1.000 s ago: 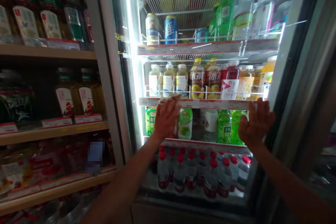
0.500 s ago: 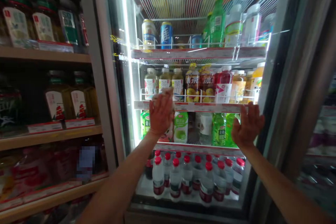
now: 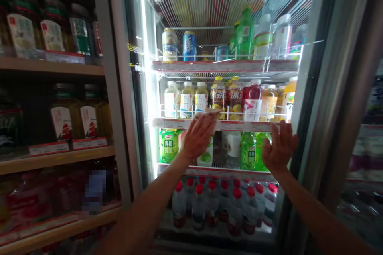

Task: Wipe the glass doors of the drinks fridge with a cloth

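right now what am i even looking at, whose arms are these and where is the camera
There is no machine here. The single picture comes from a camera worn on a person's head, looking forward and down, so the two arms reaching in from below are that person's own. They stand before a lit drinks fridge. The left hand presses a pale cloth flat against its glass door. The right hand lies open on the glass near the door's right edge and holds nothing. Behind the glass stand cans, green bottles and red-capped bottles. To the left, wooden shelves hold jars.
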The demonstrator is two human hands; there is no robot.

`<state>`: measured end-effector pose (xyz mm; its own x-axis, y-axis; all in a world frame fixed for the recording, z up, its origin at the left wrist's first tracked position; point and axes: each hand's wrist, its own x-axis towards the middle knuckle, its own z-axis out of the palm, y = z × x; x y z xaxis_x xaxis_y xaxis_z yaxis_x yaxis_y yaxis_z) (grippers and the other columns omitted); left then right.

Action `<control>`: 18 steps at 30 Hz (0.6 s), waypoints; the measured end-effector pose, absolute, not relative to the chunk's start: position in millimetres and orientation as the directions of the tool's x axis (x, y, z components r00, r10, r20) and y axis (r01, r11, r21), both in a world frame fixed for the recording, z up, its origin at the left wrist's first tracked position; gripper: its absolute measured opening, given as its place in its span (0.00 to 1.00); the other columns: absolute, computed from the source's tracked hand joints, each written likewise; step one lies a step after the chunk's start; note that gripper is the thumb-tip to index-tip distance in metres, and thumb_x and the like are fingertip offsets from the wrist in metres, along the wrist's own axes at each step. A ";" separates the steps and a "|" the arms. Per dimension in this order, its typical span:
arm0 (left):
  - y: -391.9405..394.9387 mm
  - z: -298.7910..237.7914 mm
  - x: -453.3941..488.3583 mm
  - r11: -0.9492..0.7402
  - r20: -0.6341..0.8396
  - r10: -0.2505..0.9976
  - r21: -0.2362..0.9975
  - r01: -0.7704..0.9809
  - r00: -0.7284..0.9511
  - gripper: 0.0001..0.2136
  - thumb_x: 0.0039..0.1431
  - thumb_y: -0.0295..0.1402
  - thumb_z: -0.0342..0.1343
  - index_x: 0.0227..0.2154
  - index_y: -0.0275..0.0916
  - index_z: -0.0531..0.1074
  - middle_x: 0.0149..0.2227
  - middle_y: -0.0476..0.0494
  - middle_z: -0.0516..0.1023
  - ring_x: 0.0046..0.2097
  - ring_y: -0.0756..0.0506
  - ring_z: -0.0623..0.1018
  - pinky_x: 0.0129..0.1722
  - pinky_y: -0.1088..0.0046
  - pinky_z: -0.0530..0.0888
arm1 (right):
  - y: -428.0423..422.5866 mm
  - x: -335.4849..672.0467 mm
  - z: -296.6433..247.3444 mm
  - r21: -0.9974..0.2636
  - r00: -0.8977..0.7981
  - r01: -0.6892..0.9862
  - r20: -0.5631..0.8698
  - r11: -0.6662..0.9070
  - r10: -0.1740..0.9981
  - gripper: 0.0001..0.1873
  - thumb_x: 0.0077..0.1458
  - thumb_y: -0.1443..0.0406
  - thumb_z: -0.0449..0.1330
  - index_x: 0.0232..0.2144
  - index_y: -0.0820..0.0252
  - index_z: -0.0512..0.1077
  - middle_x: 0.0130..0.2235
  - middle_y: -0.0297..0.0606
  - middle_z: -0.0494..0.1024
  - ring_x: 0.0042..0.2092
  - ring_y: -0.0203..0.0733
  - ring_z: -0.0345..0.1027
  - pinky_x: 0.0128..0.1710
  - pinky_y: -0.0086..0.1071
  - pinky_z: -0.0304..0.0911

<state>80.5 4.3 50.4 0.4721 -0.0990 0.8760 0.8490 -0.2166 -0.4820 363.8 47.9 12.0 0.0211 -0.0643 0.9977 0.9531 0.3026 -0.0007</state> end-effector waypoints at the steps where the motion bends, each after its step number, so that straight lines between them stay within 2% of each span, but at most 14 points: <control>1: 3.6 57.4 62.7 -0.203 0.919 -0.120 -0.392 0.897 0.375 0.24 0.58 0.28 0.46 0.59 0.38 0.56 0.62 0.42 0.58 0.66 0.43 0.48 0.63 0.59 0.55 | 47.4 363.4 12.1 -0.002 0.021 0.954 0.998 0.301 -0.060 0.30 0.56 0.60 0.46 0.61 0.58 0.52 0.62 0.49 0.56 0.64 0.53 0.45 0.59 0.55 0.42; 4: 2.4 76.2 20.7 -0.176 0.972 -0.235 -0.048 0.983 0.006 0.25 0.59 0.29 0.45 0.60 0.38 0.53 0.64 0.38 0.52 0.66 0.42 0.49 0.63 0.55 0.52 | 46.0 361.8 12.7 -0.007 0.028 0.953 0.997 0.303 -0.067 0.30 0.57 0.60 0.46 0.61 0.58 0.52 0.62 0.49 0.56 0.64 0.52 0.45 0.59 0.54 0.42; 6: 2.7 77.7 21.9 -0.190 0.961 -0.266 0.029 0.981 -0.079 0.25 0.59 0.29 0.45 0.60 0.37 0.53 0.64 0.37 0.52 0.66 0.42 0.49 0.64 0.54 0.51 | 46.0 361.3 13.0 0.004 0.023 0.951 0.996 0.310 -0.084 0.30 0.57 0.60 0.45 0.62 0.57 0.51 0.62 0.48 0.56 0.64 0.52 0.45 0.59 0.54 0.42; 8: 4.1 68.7 46.4 -0.217 0.974 -0.225 -0.073 0.973 0.023 0.25 0.58 0.29 0.46 0.59 0.35 0.54 0.63 0.36 0.54 0.66 0.41 0.48 0.63 0.54 0.52 | 46.8 361.7 13.1 0.012 0.020 0.950 0.995 0.311 -0.098 0.30 0.58 0.60 0.45 0.62 0.56 0.50 0.63 0.48 0.56 0.65 0.52 0.45 0.59 0.53 0.41; 11: 6.3 51.6 88.5 -0.260 0.919 -0.116 -0.394 0.882 0.376 0.24 0.57 0.29 0.48 0.57 0.35 0.58 0.60 0.38 0.62 0.66 0.41 0.48 0.63 0.56 0.54 | 48.1 363.0 13.2 0.027 0.007 0.954 0.994 0.297 -0.112 0.30 0.58 0.60 0.45 0.62 0.58 0.50 0.63 0.48 0.56 0.64 0.53 0.46 0.59 0.53 0.42; 13: 6.6 50.5 92.7 -0.266 0.843 -0.090 -0.533 0.803 0.530 0.23 0.56 0.29 0.49 0.56 0.38 0.60 0.58 0.42 0.65 0.66 0.42 0.49 0.63 0.58 0.53 | 48.0 363.5 13.5 0.047 -0.009 0.955 0.991 0.294 -0.130 0.30 0.58 0.60 0.46 0.62 0.59 0.51 0.62 0.49 0.56 0.64 0.53 0.46 0.59 0.53 0.42; 15: 6.1 61.7 71.4 -0.240 0.866 -0.110 -0.499 0.832 0.488 0.22 0.57 0.30 0.48 0.56 0.40 0.59 0.60 0.44 0.62 0.66 0.43 0.48 0.64 0.58 0.53 | 47.3 363.3 13.7 0.057 -0.015 0.954 0.990 0.294 -0.141 0.30 0.58 0.61 0.46 0.62 0.59 0.51 0.62 0.49 0.56 0.64 0.52 0.46 0.59 0.52 0.42; 16: 5.9 70.7 54.7 -0.221 0.908 -0.136 -0.417 0.882 0.396 0.23 0.58 0.30 0.48 0.57 0.41 0.58 0.62 0.43 0.59 0.66 0.43 0.48 0.64 0.57 0.53 | 46.9 363.0 13.8 0.053 -0.013 0.954 0.990 0.295 -0.138 0.30 0.58 0.61 0.46 0.62 0.59 0.51 0.63 0.49 0.56 0.64 0.52 0.46 0.59 0.51 0.42; 18: 5.5 89.5 22.5 -0.185 0.971 -0.193 -0.178 0.966 0.142 0.23 0.59 0.31 0.46 0.58 0.39 0.55 0.64 0.41 0.53 0.66 0.43 0.47 0.64 0.56 0.51 | 46.3 362.3 13.8 0.043 -0.006 0.955 0.992 0.292 -0.127 0.30 0.58 0.60 0.46 0.62 0.60 0.51 0.63 0.49 0.56 0.64 0.51 0.45 0.60 0.51 0.42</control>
